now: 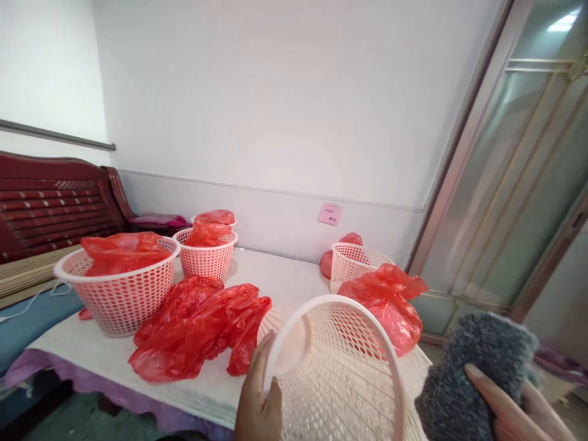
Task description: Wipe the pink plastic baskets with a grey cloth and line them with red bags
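My left hand (261, 392) grips the rim of a pale pink plastic basket (335, 380) with a perforated wall. The basket lies tipped over, its mouth facing me. At the lower right my right hand (509, 404) is closed on a dark grey fuzzy cloth (482, 361), apart from the basket and to its right. Left of my left hand, crumpled red plastic bags (197, 331) lie in a heap on the table. A tied red bag (390, 306) sits just behind the held basket, on the right.
Pink baskets (124, 300) with red bags inside stand on the left of the white-covered table (271, 269). Another basket (358, 260) is at the back right. A pink note (329, 214) is on the wall; a wooden bench (55, 202) stands left, a glass door (496, 184) right.
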Demonstrator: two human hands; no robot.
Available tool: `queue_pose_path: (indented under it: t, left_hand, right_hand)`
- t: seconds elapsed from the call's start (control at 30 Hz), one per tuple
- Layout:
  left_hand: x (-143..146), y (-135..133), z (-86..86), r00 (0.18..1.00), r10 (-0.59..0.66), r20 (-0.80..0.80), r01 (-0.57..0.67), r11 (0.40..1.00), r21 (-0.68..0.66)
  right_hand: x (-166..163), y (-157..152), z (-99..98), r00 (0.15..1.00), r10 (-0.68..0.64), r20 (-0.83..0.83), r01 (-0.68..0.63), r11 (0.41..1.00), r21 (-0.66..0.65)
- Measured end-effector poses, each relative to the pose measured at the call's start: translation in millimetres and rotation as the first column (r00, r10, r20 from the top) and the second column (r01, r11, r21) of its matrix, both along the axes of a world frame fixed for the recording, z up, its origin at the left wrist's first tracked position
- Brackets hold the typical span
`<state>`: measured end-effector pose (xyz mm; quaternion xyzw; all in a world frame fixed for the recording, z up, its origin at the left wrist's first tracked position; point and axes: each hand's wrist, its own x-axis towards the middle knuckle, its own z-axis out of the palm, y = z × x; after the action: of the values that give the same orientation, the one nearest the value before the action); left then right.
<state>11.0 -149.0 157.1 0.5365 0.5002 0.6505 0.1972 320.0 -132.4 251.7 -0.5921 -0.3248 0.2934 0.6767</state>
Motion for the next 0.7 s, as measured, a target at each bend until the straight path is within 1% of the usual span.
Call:
queue_pose_path:
  t: [0.03,0.07,0.1,0.13,0.17,0.2,0.23,0.27,0.3,0.33,0.37,0.4,0.47,0.57,0.63,0.7]
  left_hand:
    - [4.6,0.3,-0.8,0.999,-0.013,-0.037,0.014,1.0,0.019]
    - [9.5,0.4,-1.5,0.996,-0.039,-0.076,0.041,0.999,0.024]
    - [14.5,0.1,-2.0,0.99,-0.079,-0.118,0.082,0.996,0.022]
    - [19.3,-0.4,-2.5,0.98,-0.121,-0.156,0.125,0.992,0.018]
    - [23.9,-1.1,-3.1,0.971,-0.154,-0.184,0.16,0.987,0.016]
    - [28.1,-1.8,-3.8,0.964,-0.175,-0.2,0.183,0.983,0.022]
    - [31.5,-2.5,-4.7,0.962,-0.182,-0.205,0.194,0.98,0.039]
    - [34.2,-3.1,-5.8,0.965,-0.173,-0.196,0.189,0.98,0.064]
    - [36.0,-3.5,-6.8,0.972,-0.156,-0.173,0.171,0.982,0.079]
    - [37.1,-3.9,-7.8,0.98,-0.134,-0.144,0.148,0.985,0.084]
    - [37.5,-4.2,-8.6,0.986,-0.12,-0.116,0.13,0.988,0.082]
    - [37.6,-4.5,-8.9,0.99,-0.114,-0.089,0.121,0.99,0.076]
    - [37.9,-5.7,-7.9,0.991,-0.125,-0.038,0.127,0.99,0.057]
    - [40.1,-9.0,-1.0,0.987,-0.157,0.042,0.156,0.987,0.033]
    - [42.3,-11.5,6.1,0.982,-0.161,0.095,0.159,0.987,0.026]
    - [43.6,-13.6,13.1,0.979,-0.156,0.131,0.154,0.988,0.025]
  right_hand:
    - [-13.0,-2.5,11.9,0.994,-0.034,0.104,0.034,0.999,0.009]
    - [-27.2,-4.1,21.5,0.964,-0.004,0.266,-0.005,1.0,0.03]
    - [-42.3,-4.9,28.5,0.915,-0.002,0.403,-0.042,0.994,0.101]
    - [-58.0,-5.0,32.6,0.838,0.049,0.543,-0.144,0.98,0.134]
    - [-73.7,-4.8,34.3,0.741,0.037,0.67,-0.236,0.949,0.208]
    - [-88.8,-4.4,34.0,0.632,0.014,0.775,-0.323,0.914,0.246]
    - [-102.7,-4.1,32.3,0.509,-0.005,0.861,-0.415,0.875,0.251]
    - [-115.0,-4.0,29.9,0.389,-0.014,0.921,-0.512,0.828,0.229]
    - [-125.3,-4.1,27.5,0.282,-0.032,0.959,-0.575,0.795,0.196]
    - [-133.3,-4.4,25.3,0.184,-0.038,0.982,-0.606,0.782,0.144]
    - [-139.2,-4.6,23.7,0.109,-0.041,0.993,-0.621,0.777,0.1]
    - [-143.0,-4.7,22.8,0.051,-0.037,0.998,-0.619,0.783,0.061]
    - [-145.6,-3.7,23.0,-0.019,-0.02,1.0,-0.603,0.798,0.005]
    - [-141.3,2.0,26.8,-0.073,0.006,0.997,-0.59,0.806,-0.048]
    - [-134.4,8.8,29.8,-0.075,0.011,0.997,-0.578,0.814,-0.052]
    - [-123.9,18.6,30.9,-0.041,0.008,0.999,-0.549,0.835,-0.029]
